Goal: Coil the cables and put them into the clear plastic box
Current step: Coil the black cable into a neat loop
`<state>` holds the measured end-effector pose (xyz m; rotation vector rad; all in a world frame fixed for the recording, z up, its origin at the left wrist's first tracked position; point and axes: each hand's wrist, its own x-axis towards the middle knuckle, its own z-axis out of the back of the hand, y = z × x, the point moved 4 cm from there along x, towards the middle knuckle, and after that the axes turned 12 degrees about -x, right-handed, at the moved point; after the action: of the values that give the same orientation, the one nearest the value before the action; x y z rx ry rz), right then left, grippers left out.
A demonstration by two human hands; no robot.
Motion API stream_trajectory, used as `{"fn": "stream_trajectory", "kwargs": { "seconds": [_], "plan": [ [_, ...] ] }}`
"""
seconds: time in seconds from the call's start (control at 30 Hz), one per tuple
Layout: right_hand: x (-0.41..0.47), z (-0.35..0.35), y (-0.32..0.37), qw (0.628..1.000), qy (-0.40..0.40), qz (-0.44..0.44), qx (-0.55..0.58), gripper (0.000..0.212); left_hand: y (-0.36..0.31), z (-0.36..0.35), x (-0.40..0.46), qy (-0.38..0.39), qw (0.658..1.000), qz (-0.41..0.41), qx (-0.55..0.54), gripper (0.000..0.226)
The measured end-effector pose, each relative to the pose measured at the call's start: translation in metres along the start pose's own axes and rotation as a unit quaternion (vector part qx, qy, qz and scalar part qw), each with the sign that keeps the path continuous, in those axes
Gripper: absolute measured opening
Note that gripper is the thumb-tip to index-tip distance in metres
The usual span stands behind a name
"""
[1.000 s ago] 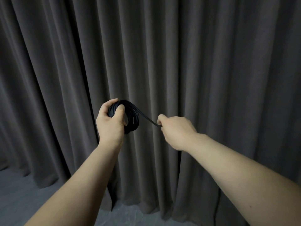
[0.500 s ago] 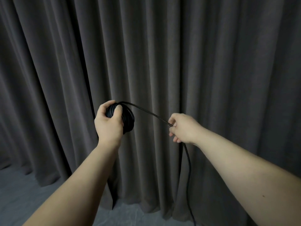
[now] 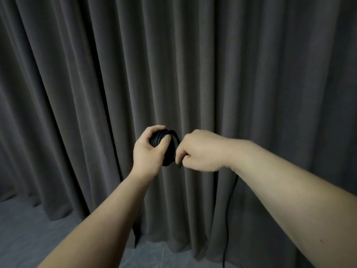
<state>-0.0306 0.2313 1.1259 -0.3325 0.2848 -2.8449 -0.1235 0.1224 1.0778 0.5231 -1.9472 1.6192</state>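
A black cable is wound into a tight coil (image 3: pixel 167 149) held up in front of me at chest height. My left hand (image 3: pixel 148 151) grips the coil, thumb across its front. Right beside it, my right hand (image 3: pixel 202 151) pinches the loose strand of the same cable at the coil's right edge. The free tail (image 3: pixel 227 229) hangs down under my right forearm to the floor. The clear plastic box is not in view.
A dark grey pleated curtain (image 3: pixel 193 74) fills the whole background close behind my hands. A grey floor (image 3: pixel 29 235) shows at the bottom left and below the curtain hem.
My right hand has swung back in from the right to the coil's edge, laying the stretched strand onto it. The coil in my left hand sits slightly more to the right in view.
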Motion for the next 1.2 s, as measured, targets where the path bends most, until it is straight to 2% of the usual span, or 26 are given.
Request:
{"fn": "stream_trajectory", "kwargs": {
  "seconds": [0.1, 0.2, 0.43, 0.5, 0.6, 0.67, 0.73, 0.83, 0.9, 0.97, 1.07, 1.13, 1.2],
  "plan": [
    [-0.001, 0.009, -0.003, 0.994, -0.064, -0.014, 0.088, 0.029, -0.005, -0.006, -0.002, 0.023, 0.999, 0.017, -0.027, 0.020],
    [0.000, 0.007, -0.014, 0.972, -0.116, -0.034, 0.204, 0.027, -0.011, -0.012, -0.004, 0.032, 0.996, 0.036, -0.076, 0.017],
    [0.001, 0.006, -0.020, 0.918, -0.178, 0.032, 0.353, 0.032, -0.005, -0.024, -0.010, 0.058, 0.969, 0.116, -0.211, 0.014],
    [0.004, 0.002, -0.023, 0.891, -0.239, 0.011, 0.386, 0.023, -0.008, -0.026, -0.009, 0.055, 0.962, 0.115, -0.243, 0.022],
    [0.008, -0.010, -0.036, 0.856, -0.320, -0.076, 0.400, 0.024, -0.013, -0.029, -0.011, 0.063, 0.967, 0.107, -0.221, 0.022],
    [0.008, -0.017, -0.039, 0.841, -0.318, -0.113, 0.424, 0.028, -0.013, -0.030, -0.013, 0.076, 0.970, 0.105, -0.205, 0.022],
    [0.008, -0.021, -0.040, 0.847, -0.300, -0.148, 0.412, 0.037, -0.012, -0.030, -0.015, 0.082, 0.970, 0.105, -0.202, 0.019],
    [0.008, -0.024, -0.042, 0.848, -0.233, -0.160, 0.447, 0.040, -0.009, -0.026, -0.014, 0.058, 0.970, 0.099, -0.215, 0.014],
    [0.004, -0.031, -0.046, 0.820, -0.153, -0.120, 0.538, 0.028, -0.008, -0.018, -0.011, 0.024, 0.969, 0.089, -0.229, 0.007],
    [-0.003, -0.037, -0.050, 0.776, -0.096, -0.101, 0.615, 0.022, -0.007, -0.010, -0.007, -0.005, 0.964, 0.091, -0.249, 0.009],
    [-0.005, -0.039, -0.056, 0.715, -0.151, -0.122, 0.671, 0.020, -0.007, -0.009, -0.006, 0.008, 0.961, 0.095, -0.259, 0.012],
    [-0.002, -0.037, -0.058, 0.715, -0.214, -0.156, 0.647, 0.017, -0.009, -0.014, -0.010, 0.035, 0.962, 0.089, -0.255, 0.021],
    [0.001, -0.036, -0.060, 0.738, -0.257, -0.186, 0.595, 0.015, -0.010, -0.018, -0.012, 0.061, 0.960, 0.087, -0.259, 0.023]
  ]
}}
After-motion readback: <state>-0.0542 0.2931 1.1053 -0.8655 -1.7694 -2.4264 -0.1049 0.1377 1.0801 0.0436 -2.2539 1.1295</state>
